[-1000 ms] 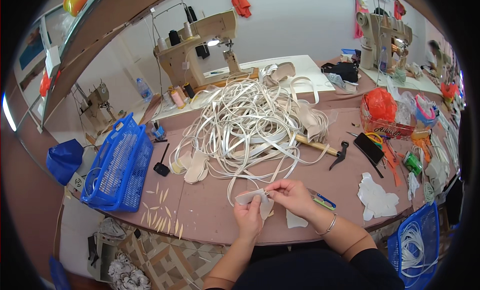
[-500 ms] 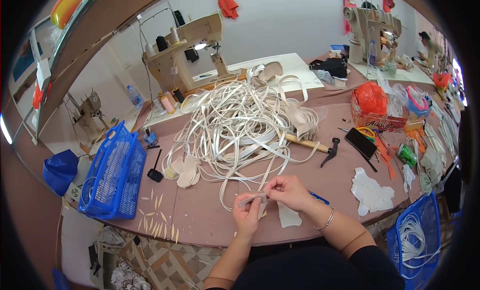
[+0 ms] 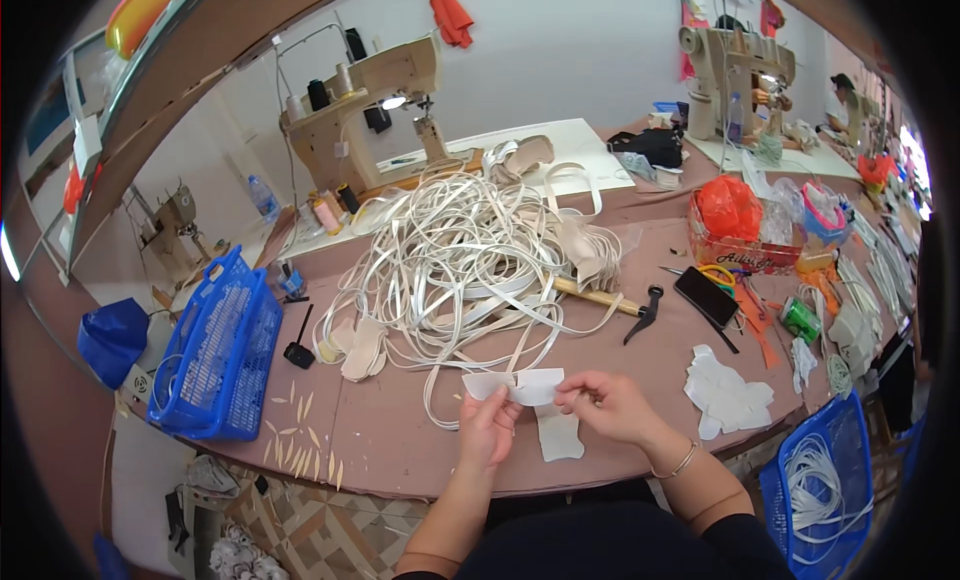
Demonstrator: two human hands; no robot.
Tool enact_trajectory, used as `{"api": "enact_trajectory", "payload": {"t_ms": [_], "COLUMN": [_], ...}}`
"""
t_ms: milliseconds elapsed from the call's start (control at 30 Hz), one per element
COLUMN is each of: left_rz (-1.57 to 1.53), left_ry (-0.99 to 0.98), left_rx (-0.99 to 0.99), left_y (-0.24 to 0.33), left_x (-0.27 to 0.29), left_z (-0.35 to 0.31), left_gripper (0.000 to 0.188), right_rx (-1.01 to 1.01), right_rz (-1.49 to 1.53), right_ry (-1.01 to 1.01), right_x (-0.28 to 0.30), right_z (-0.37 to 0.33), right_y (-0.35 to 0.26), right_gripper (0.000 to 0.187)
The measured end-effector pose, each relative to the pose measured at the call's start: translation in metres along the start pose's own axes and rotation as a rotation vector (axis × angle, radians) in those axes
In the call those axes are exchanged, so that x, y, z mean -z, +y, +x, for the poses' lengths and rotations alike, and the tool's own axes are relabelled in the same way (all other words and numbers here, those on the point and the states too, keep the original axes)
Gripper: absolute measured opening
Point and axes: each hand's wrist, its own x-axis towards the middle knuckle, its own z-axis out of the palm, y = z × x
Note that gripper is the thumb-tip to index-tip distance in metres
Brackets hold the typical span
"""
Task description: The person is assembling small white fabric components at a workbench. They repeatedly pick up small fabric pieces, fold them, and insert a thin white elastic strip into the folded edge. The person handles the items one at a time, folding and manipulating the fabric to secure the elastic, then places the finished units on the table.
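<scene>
The left hand (image 3: 487,432) pinches a flat white rectangular piece (image 3: 539,386), apparently half-worked; the right hand (image 3: 606,406), curled at its end, grip unclear; beyond them, narrow cream straps (image 3: 465,270) lie heaped.

White piece (image 3: 540,386): smooth, matt. Straps (image 3: 470,270): smooth, slight sheen. Table cover (image 3: 400,420): matt cloth. Left basket (image 3: 245,350): plastic. Hammer handle (image 3: 600,298): smooth wood; hammer head (image 3: 652,310): metal. Phone (image 3: 706,297): glossy face. Red bag (image 3: 726,208): thin, crinkled plastic. Bracelet (image 3: 686,460): shiny metal

strap heap (image 3: 465,270) blocks ahead | right hand (image 3: 603,405): gap between hammer (image 3: 628,306), pale scraps (image 3: 728,392)
</scene>
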Motion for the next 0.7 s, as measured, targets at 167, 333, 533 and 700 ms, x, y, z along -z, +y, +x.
{"api": "enact_trajectory", "payload": {"t_ms": [167,333,533,700], "left_rz": [0.183,0.206,0.040,0.091], "left_ry": [0.044,0.138,0.154,0.014], "left_rx": [-0.096,-0.157,-0.224,-0.048], "left_y": [0.004,0.009,0.028,0.000], "left_x": [-0.006,-0.004,0.009,-0.006], "left_z": [-0.007,-0.012,0.002,0.009], "left_gripper": [0.024,0.024,0.026,0.025], "right_rx": [0.502,0.802,0.124,-0.137], "right_rz": [-0.366,-0.489,-0.384,0.430], "right_ry": [0.212,0.174,0.071,0.037], "right_x": [-0.031,-0.038,-0.014,-0.004], "right_z": [0.015,0.030,0.004,0.024], "right_y": [-0.013,0.008,0.016,0.020], "right_gripper": [0.018,0.015,0.014,0.017]}}
